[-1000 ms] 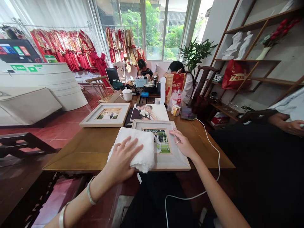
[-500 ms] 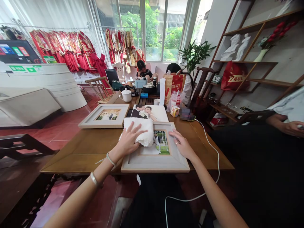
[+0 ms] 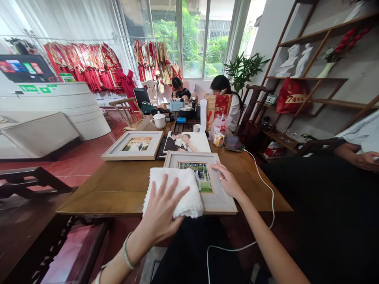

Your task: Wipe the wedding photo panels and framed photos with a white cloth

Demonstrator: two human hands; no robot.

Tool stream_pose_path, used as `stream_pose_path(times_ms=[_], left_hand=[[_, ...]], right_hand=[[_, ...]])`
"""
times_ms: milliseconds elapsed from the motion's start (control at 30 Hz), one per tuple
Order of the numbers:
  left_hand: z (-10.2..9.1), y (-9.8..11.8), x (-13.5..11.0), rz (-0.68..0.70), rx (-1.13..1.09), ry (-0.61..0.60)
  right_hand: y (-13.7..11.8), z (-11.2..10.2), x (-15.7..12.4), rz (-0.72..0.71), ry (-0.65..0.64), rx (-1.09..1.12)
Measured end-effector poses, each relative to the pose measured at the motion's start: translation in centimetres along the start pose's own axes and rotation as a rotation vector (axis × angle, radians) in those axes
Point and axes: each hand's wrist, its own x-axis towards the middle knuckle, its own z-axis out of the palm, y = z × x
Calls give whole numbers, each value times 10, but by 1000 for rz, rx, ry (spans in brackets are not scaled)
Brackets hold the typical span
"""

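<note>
My left hand [image 3: 164, 211] lies flat with spread fingers on a folded white cloth [image 3: 180, 188], pressing it onto the near left part of a pale picture frame [image 3: 217, 199]. The frame lies flat at the front edge of the wooden table [image 3: 118, 185] and holds a photo [image 3: 199, 179] of people on grass. My right hand [image 3: 227, 181] rests open on the frame's right border, fingers flat, a ring on one finger.
A second framed photo [image 3: 133, 144] and an unframed print [image 3: 186, 142] lie further back. A white cable [image 3: 262, 177] runs from a phone [image 3: 235, 143] off the table's right edge. A mug [image 3: 159, 119], bags and boxes sit beyond. Two people sit at the far end; another person's arm [image 3: 358, 157] is at right.
My left hand slid the cloth from the frame's near left up to its top left corner, then back down to the near left edge. My right hand stayed on the frame's right border.
</note>
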Motion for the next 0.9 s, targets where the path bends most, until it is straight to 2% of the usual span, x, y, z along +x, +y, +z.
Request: stream_pose_path(times_ms=[233, 333, 433, 600, 767, 900], left_hand=[[9, 4, 51, -13, 0, -54], [8, 12, 53, 26, -66, -101], [6, 23, 40, 86, -86, -131], [11, 37, 27, 43, -20, -111], [25, 47, 56, -74, -3, -15], [30, 48, 83, -109, 8, -10]], right_hand=[[0, -1, 0, 2, -18, -12], [1, -1, 0, 2, -14, -12], [1, -1, 0, 0, -14, -4], [1, 0, 0, -2, -12, 6], [6, 0, 1, -2, 0, 26], [14, 1, 2, 11, 28, 65]])
